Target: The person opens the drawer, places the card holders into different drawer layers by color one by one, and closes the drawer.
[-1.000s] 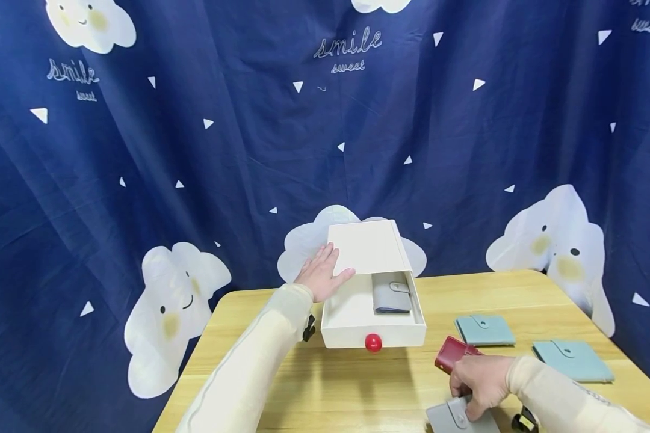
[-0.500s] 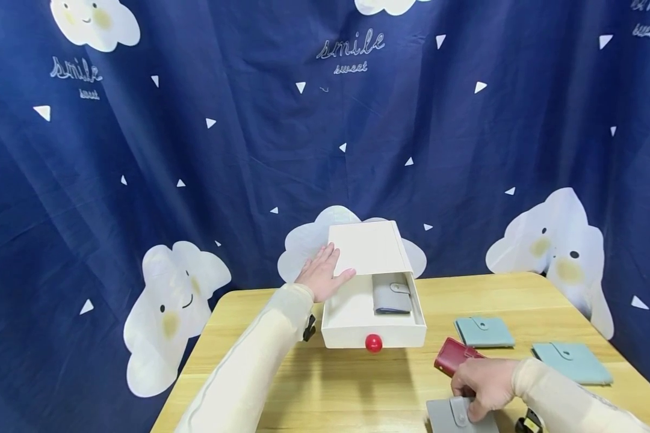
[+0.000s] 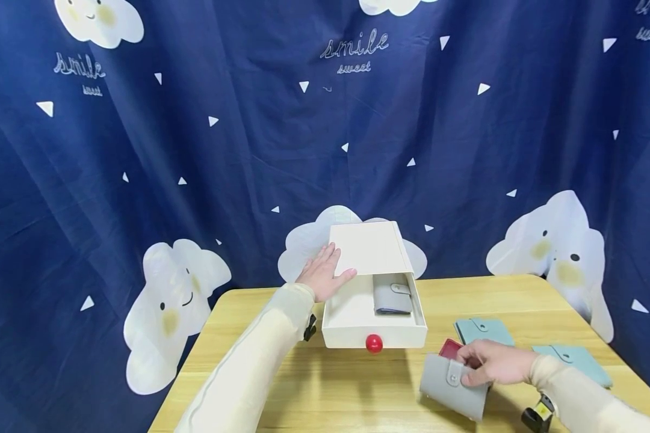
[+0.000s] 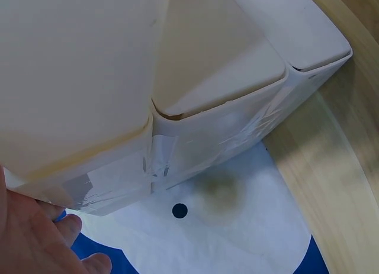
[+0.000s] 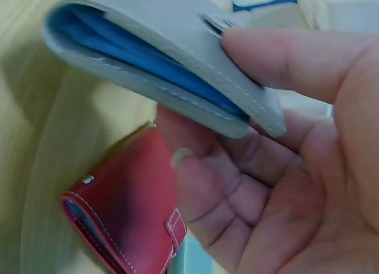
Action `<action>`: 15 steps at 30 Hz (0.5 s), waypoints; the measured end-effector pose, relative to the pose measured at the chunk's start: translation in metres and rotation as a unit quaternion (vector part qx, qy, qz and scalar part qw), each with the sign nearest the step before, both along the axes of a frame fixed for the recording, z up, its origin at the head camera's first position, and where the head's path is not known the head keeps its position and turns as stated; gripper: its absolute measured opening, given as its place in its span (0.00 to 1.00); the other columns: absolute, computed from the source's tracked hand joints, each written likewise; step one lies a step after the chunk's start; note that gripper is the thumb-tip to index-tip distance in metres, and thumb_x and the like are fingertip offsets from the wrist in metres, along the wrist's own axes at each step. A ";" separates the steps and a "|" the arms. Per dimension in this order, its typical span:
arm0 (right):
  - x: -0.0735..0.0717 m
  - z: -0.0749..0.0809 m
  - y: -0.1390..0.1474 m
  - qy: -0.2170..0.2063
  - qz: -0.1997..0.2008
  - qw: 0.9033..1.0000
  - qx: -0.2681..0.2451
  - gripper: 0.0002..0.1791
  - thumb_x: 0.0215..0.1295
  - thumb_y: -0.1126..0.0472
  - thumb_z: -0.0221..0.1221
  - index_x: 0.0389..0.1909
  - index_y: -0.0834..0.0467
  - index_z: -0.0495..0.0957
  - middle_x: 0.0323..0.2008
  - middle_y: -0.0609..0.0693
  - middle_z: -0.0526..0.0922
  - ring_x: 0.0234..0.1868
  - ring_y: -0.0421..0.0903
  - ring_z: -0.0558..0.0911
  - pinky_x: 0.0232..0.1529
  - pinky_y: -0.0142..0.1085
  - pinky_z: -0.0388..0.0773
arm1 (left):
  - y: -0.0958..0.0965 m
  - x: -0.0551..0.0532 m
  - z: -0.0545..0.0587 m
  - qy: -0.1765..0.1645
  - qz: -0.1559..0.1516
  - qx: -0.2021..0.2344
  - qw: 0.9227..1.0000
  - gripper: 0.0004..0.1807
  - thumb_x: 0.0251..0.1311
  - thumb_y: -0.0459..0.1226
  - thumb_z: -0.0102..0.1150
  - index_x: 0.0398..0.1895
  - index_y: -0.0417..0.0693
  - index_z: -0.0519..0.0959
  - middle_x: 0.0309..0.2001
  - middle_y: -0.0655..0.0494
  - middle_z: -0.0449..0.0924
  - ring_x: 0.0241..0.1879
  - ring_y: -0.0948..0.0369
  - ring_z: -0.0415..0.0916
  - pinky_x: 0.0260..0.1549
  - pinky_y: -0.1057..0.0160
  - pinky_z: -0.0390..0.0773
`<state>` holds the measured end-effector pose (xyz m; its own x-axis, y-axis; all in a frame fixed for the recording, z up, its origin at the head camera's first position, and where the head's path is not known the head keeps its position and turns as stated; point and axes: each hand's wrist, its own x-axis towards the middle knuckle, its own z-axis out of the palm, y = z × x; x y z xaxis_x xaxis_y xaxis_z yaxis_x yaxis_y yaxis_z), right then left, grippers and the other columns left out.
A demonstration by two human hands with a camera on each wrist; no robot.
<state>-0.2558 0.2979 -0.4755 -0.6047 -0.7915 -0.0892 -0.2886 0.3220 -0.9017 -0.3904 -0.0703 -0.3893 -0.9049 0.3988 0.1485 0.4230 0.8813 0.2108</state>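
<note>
My right hand [image 3: 495, 362] pinches a light grey snap wallet [image 3: 448, 388] by its strap side, thumb on top and fingers beneath; it is tilted and raised off the table. Blue inner sleeves show at its edge in the right wrist view. Flat on the top left edge of a white drawer box [image 3: 368, 246] rests my left hand [image 3: 325, 275], fingers spread. The box's drawer [image 3: 346, 338], with a red round knob [image 3: 374, 343], stands pulled out. Inside, on the right, lies another grey wallet [image 3: 392, 294]. A red wallet [image 5: 127, 203] lies below the held one.
Two light teal wallets, one nearer the box [image 3: 484, 329] and one farther right [image 3: 576, 361], lie on the wooden table [image 3: 330, 397]. Behind the table hangs a dark blue curtain [image 3: 249, 120] with white clouds. The left wrist view shows several white box compartments side by side.
My right hand has lifted the grey wallet off the table and moved it slightly away from me, so it now covers most of the red wallet in the head view. My left hand stays put.
</note>
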 end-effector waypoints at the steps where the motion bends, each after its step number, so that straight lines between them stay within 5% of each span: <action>1: -0.001 0.001 0.002 -0.009 -0.010 1.000 -0.010 0.03 0.61 0.67 0.54 0.34 0.62 0.75 0.30 0.51 0.82 0.29 0.38 0.78 0.24 0.31 0.75 | 0.000 0.000 0.000 0.000 0.000 -0.001 1.000 0.48 0.56 0.70 0.26 0.71 0.48 0.49 0.72 0.55 0.38 0.70 0.58 0.32 0.63 0.47 0.42; 7: -0.006 0.004 0.013 -0.052 -0.070 0.995 -0.039 0.09 0.65 0.66 0.50 0.41 0.67 0.74 0.34 0.59 0.81 0.31 0.47 0.81 0.25 0.39 0.78 | -0.001 0.001 0.001 0.001 -0.001 0.001 1.000 0.50 0.53 0.72 0.22 0.71 0.48 0.50 0.72 0.55 0.38 0.70 0.57 0.33 0.64 0.47 0.43; 15: -0.012 0.009 0.021 -0.095 -0.102 0.987 -0.076 0.13 0.66 0.66 0.48 0.42 0.74 0.71 0.39 0.62 0.78 0.36 0.53 0.80 0.33 0.43 0.79 | -0.001 0.002 0.002 -0.002 -0.003 0.005 1.000 0.52 0.52 0.73 0.21 0.71 0.47 0.50 0.72 0.54 0.39 0.70 0.54 0.35 0.64 0.47 0.43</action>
<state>-0.2678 0.3193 -0.4665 -0.7372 -0.6674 -0.1058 -0.0524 0.2125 -0.9758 -0.3886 -0.0708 -0.3875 -0.9031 0.4026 0.1496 0.4275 0.8764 0.2219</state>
